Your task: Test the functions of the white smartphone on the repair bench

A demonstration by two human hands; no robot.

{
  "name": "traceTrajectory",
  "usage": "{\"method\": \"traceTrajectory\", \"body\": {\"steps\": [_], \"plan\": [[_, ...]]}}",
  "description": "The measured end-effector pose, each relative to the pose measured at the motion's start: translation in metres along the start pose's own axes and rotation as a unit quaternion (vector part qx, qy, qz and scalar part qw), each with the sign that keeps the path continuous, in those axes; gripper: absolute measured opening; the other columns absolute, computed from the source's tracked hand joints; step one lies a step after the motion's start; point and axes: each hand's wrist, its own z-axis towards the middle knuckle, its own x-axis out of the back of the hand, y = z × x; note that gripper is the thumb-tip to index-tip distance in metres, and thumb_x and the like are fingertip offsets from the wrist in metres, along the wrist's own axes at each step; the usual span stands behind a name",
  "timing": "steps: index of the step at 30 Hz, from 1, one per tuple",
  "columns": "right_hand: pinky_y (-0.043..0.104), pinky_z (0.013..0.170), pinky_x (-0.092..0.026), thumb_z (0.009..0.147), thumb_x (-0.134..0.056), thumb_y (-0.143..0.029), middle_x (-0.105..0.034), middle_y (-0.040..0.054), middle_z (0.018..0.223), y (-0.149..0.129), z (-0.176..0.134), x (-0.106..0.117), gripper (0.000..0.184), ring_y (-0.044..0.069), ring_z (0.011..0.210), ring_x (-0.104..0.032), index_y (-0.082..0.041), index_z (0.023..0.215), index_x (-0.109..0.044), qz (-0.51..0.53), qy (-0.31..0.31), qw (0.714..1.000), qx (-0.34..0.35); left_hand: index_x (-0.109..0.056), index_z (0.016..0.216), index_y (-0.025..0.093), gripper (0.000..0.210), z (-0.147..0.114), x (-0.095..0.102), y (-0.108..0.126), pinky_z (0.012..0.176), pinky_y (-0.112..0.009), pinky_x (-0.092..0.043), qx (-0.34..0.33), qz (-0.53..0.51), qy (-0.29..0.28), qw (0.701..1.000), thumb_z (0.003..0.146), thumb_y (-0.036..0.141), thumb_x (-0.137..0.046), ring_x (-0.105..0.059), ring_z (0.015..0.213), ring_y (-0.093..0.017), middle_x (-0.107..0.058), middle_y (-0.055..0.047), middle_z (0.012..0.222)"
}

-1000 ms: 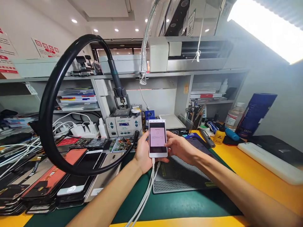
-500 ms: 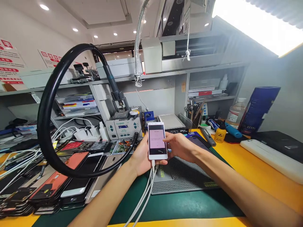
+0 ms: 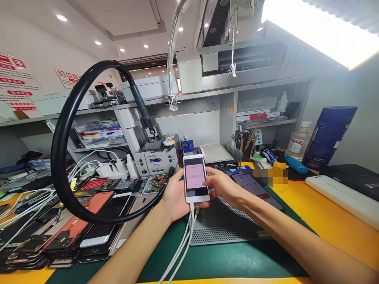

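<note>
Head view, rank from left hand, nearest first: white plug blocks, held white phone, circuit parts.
1. Held white phone: touching the left hand.
2. Circuit parts: just left, beyond the hand.
3. White plug blocks: farther left.

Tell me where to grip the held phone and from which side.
Grip the phone by its long edges, probably best from the left and behind, as it is a thin slab with its screen facing the wearer. The left hand already holds the left edge; the right hand is at the right. Avoid the bottom edge: a white plug sits there.
</note>
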Motion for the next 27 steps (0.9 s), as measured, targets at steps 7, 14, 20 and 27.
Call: {"method": "traceTrajectory", "body": {"steps": [7, 14, 20, 27], "plan": [[0.029, 0.059, -0.047, 0.077, -0.059, -0.029, -0.065, 0.0036, 0.089, 0.000, -0.001, -0.003, 0.025, 0.019, 0.075, -0.058, -0.022, 0.100, -0.066, -0.014, 0.027, 0.999, 0.014, -0.068, 0.122, 0.010, 0.060, -0.003, -0.010, -0.004, 0.054, -0.044, -0.060, -0.028, 0.017, 0.007, 0.999, 0.100, 0.057, -0.036, -0.073, 0.076, -0.032, -0.072, -0.021, 0.106], [0.030, 0.056, -0.045, 0.093, -0.047, -0.047, -0.063, 0.0048, 0.080, 0.006, 0.003, -0.001, 0.033, 0.020, 0.070, -0.059, -0.019, 0.095, -0.064, 0.016, 0.028, 0.999, -0.009, -0.069, 0.118, 0.008, 0.061, -0.004, -0.018, -0.010, 0.053, -0.040, -0.061, -0.078, 0.034, -0.009, 0.996, 0.102, 0.056, -0.034, -0.071, 0.083, -0.030, -0.071, -0.020, 0.106], [0.033, 0.068, -0.046, 0.098, -0.036, -0.052, -0.065, 0.0064, 0.085, -0.001, 0.003, -0.002, 0.045, 0.020, 0.075, -0.055, -0.019, 0.103, -0.066, 0.076, 0.034, 0.995, -0.054, -0.067, 0.120, 0.012, 0.058, -0.006, -0.020, -0.012, 0.053, -0.036, -0.060, -0.068, 0.029, -0.015, 0.997, 0.103, 0.057, -0.036, -0.072, 0.085, -0.029, -0.070, -0.017, 0.103], [0.035, 0.068, -0.043, 0.099, -0.031, -0.050, -0.058, 0.0030, 0.076, 0.000, 0.008, 0.002, 0.046, 0.018, 0.065, -0.045, -0.020, 0.104, -0.065, 0.106, 0.018, 0.991, -0.082, -0.066, 0.123, 0.015, 0.053, -0.007, -0.023, -0.013, 0.058, -0.033, -0.061, -0.069, 0.040, 0.014, 0.997, 0.103, 0.056, -0.039, -0.071, 0.080, -0.023, -0.070, -0.015, 0.103]]}}
